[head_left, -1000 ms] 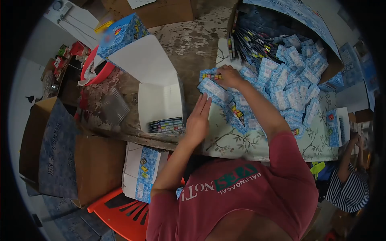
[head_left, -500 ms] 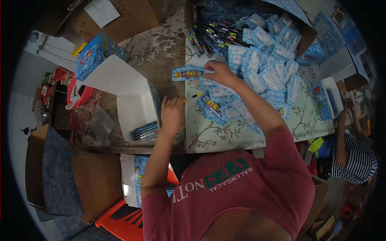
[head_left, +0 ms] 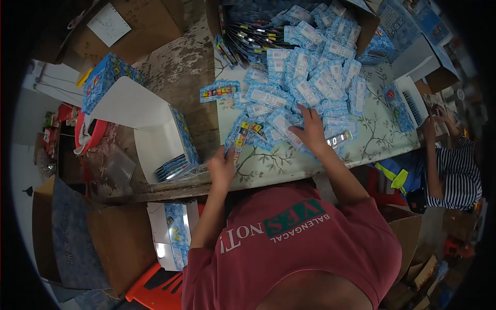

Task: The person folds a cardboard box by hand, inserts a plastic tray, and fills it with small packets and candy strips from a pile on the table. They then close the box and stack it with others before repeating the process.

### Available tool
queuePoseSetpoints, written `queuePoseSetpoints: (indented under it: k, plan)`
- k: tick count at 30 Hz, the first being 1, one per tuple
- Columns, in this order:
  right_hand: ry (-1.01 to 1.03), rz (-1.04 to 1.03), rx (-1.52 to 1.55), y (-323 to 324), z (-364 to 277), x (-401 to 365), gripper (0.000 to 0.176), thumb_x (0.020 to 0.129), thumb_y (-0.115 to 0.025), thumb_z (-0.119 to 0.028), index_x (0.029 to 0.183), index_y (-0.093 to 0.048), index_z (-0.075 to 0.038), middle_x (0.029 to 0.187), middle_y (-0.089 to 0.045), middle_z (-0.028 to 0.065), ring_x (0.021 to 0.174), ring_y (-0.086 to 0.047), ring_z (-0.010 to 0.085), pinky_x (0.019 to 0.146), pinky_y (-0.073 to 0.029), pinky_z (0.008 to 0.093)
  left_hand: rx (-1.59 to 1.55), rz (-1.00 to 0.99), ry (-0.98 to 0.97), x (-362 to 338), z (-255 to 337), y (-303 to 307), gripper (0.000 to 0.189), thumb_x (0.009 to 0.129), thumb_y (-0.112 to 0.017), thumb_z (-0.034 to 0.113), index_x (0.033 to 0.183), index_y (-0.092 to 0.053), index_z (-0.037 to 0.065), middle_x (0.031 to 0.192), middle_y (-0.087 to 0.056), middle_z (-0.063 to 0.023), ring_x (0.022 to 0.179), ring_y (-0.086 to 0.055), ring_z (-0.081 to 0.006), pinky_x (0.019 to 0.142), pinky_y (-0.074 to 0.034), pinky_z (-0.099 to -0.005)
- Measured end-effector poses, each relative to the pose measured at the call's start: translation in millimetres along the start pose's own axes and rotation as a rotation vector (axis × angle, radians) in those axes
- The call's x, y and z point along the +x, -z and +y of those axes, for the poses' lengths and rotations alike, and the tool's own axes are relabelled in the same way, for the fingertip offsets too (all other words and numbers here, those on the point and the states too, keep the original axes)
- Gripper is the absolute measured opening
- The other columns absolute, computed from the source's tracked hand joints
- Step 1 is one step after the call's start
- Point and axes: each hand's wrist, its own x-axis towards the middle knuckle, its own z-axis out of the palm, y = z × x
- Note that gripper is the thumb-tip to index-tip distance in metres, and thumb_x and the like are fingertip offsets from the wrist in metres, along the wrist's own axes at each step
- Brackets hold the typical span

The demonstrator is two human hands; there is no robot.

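Observation:
My left hand (head_left: 222, 168) is closed on the lower end of a blue blister card (head_left: 239, 137) with a row of yellow and red pieces, held tilted at the table's near side. My right hand (head_left: 312, 135) rests over the near edge of a heap of similar blue cards (head_left: 302, 67), thumb and fingers apart, touching the cards beneath. Most cards in the heap lie with their white labels up. One card (head_left: 219, 92) lies apart at the heap's left, coloured side up. An open white-lined box (head_left: 157, 137) holds several cards standing at its near end, left of my left hand.
A large carton (head_left: 369, 31) lies on its side behind the heap, more cards inside. A closed blue box (head_left: 111, 80) stands at the back left. Another person in a striped shirt (head_left: 454, 173) works at the right by an open box (head_left: 411, 106). An orange chair (head_left: 155, 289) is below.
My right hand has left the separate card at the left and moved right and nearer over the heap. My left hand came nearer and now grips a card. The view shifted.

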Motion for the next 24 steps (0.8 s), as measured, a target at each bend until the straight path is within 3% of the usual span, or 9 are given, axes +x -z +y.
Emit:
queuePoseSetpoints:
  k: [2, 6, 9, 11, 12, 14, 16, 20, 24]
  plan:
    - [-0.041, 0.018, 0.172, -8, 3, 18, 0.063, 0.071, -0.073, -0.013, 0.126, -0.044, -0.007, 0.104, -0.054, 0.0130, 0.090, -0.055, 0.0237, 0.075, -0.045, 0.0360, -0.040, 0.030, 0.022, -2, -4, -2, 0.024, 0.084, -0.060, 0.016, 0.074, -0.050, -0.003, 0.063, -0.048, -0.0226, 0.052, -0.041, -0.0300, 0.052, -0.038, -0.0344]
    - [-0.083, -0.178, 0.647, -9, -5, 67, 0.035, 0.080, -0.065, -0.006, 0.113, -0.056, -0.002, 0.069, -0.054, 0.0021, 0.064, -0.050, 0.0083, 0.061, -0.043, 0.0253, -0.055, 0.063, 0.037, -4, -19, 4, 0.024, 0.085, -0.058, 0.018, 0.075, -0.051, -0.003, 0.065, -0.052, -0.0232, 0.060, -0.050, -0.0414, 0.052, -0.038, -0.0396]
    - [0.082, -0.152, 0.564, -25, 0, 118, 0.031, 0.079, -0.066, -0.009, 0.108, -0.059, -0.001, 0.075, -0.059, 0.0063, 0.064, -0.055, 0.0128, 0.061, -0.045, 0.0289, -0.068, 0.057, 0.042, -11, -28, 5, 0.024, 0.085, -0.058, 0.017, 0.074, -0.051, -0.003, 0.065, -0.051, -0.0236, 0.060, -0.047, -0.0421, 0.052, -0.038, -0.0390]
    - [0.154, -0.065, 0.004, -55, 18, 145, 0.031, 0.077, -0.069, -0.015, 0.104, -0.061, -0.002, 0.080, -0.062, 0.0109, 0.065, -0.058, 0.0194, 0.061, -0.047, 0.0329, -0.071, 0.057, 0.054, -11, -30, 7, 0.024, 0.086, -0.058, 0.017, 0.074, -0.051, -0.003, 0.065, -0.051, -0.0238, 0.061, -0.046, -0.0423, 0.052, -0.038, -0.0390]
    - [0.164, -0.063, 0.012, -52, 10, 149, 0.031, 0.077, -0.069, -0.015, 0.104, -0.061, -0.002, 0.080, -0.062, 0.0109, 0.065, -0.058, 0.0194, 0.061, -0.047, 0.0329, -0.068, 0.075, 0.075, -13, -30, 7, 0.023, 0.086, -0.057, 0.017, 0.075, -0.051, -0.003, 0.066, -0.051, -0.0236, 0.061, -0.047, -0.0420, 0.053, -0.039, -0.0389]
    - [-0.024, -0.461, -0.268, -44, -3, 160, 0.029, 0.074, -0.069, -0.020, 0.095, -0.063, -0.002, 0.081, -0.063, 0.0155, 0.073, -0.060, 0.0315, 0.066, -0.047, 0.0393, -0.064, 0.107, 0.099, -13, -32, 7, 0.022, 0.086, -0.056, 0.016, 0.076, -0.051, -0.003, 0.066, -0.052, -0.0235, 0.061, -0.047, -0.0418, 0.053, -0.039, -0.0388]
    - [0.057, -0.447, -0.068, -40, -12, 155, 0.025, 0.074, -0.068, -0.020, 0.090, -0.061, -0.002, 0.079, -0.062, 0.0161, 0.073, -0.060, 0.0324, 0.065, -0.047, 0.0399, -0.142, 0.148, 0.100, -16, -34, 7, 0.016, 0.088, -0.053, 0.012, 0.085, -0.055, -0.003, 0.067, -0.056, -0.0172, 0.060, -0.052, -0.0158, 0.058, -0.042, -0.0323]
    - [0.160, -0.265, 0.297, -23, -73, 121, 0.020, 0.075, -0.064, -0.019, 0.082, -0.055, -0.002, 0.074, -0.059, 0.0176, 0.071, -0.059, 0.0345, 0.062, -0.045, 0.0428, -0.119, 0.213, 0.141, -12, -32, -1, 0.015, 0.088, -0.052, 0.011, 0.089, -0.055, -0.003, 0.073, -0.060, -0.0180, 0.064, -0.058, -0.0218, 0.061, -0.044, -0.0342]
    - [0.211, -0.288, 0.206, -56, -94, 93, 0.019, 0.078, -0.059, -0.017, 0.084, -0.049, -0.002, 0.072, -0.058, 0.0172, 0.069, -0.058, 0.0356, 0.060, -0.044, 0.0433, -0.215, 0.268, 0.128, -1, -32, -15, 0.015, 0.089, -0.051, 0.011, 0.094, -0.055, -0.003, 0.080, -0.061, -0.0182, 0.069, -0.059, -0.0230, 0.064, -0.045, -0.0343]
